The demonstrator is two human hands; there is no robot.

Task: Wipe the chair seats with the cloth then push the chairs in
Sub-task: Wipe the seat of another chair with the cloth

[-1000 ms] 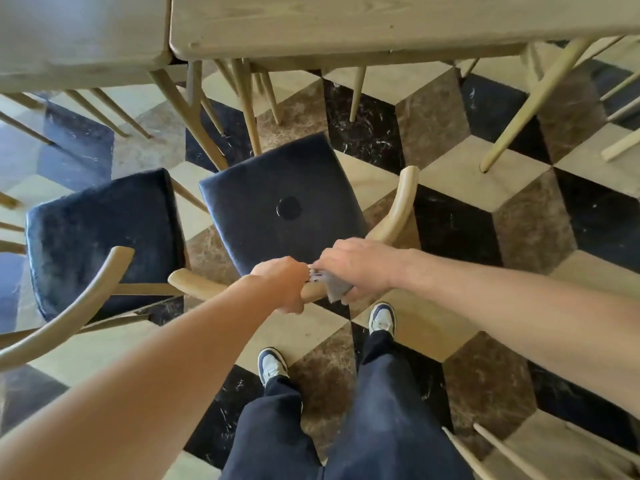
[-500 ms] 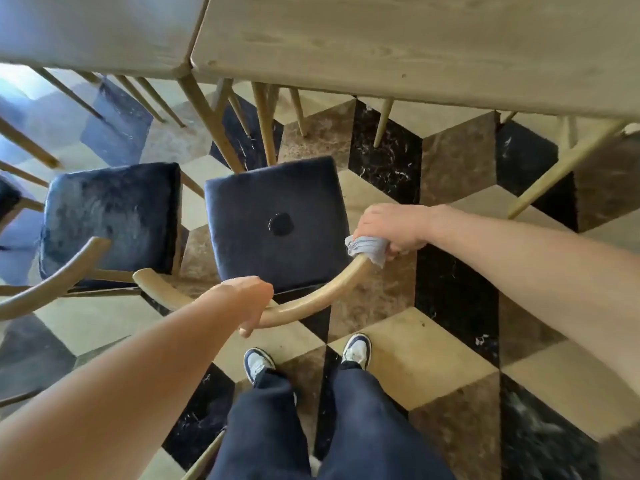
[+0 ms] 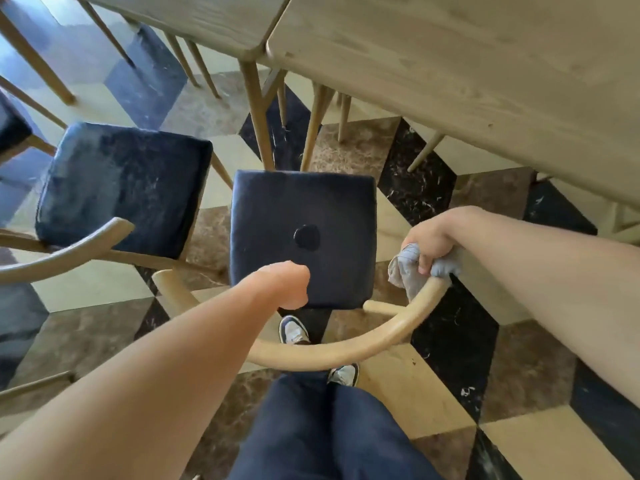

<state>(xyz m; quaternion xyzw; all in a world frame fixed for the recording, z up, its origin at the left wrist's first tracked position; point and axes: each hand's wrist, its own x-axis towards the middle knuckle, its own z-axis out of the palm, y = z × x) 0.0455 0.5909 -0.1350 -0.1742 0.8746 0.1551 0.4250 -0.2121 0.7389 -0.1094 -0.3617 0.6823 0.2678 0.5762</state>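
A wooden chair with a dark blue buttoned seat [image 3: 301, 209] stands just in front of me, its front edge at the table legs. Its curved backrest rail [image 3: 332, 355] arcs below the seat. My right hand [image 3: 433, 240] grips a crumpled grey cloth [image 3: 405, 268] against the rail's right end. My left hand [image 3: 289, 285] is a closed fist hovering over the seat's rear edge, off the rail, with nothing seen in it. A second chair with a blue seat [image 3: 121, 188] stands to the left, angled out from the table.
Two light wooden tables [image 3: 467, 74] fill the top of the view, with several slanted legs [image 3: 258, 116] beneath. Another chair seat [image 3: 10, 126] shows at the far left edge. My feet [image 3: 292, 329] stand under the rail on a patterned marble floor.
My right hand slid the cloth along the rail from its middle to its right end. My left hand came off the rail and now sits over the seat. The view moved nearer the table.
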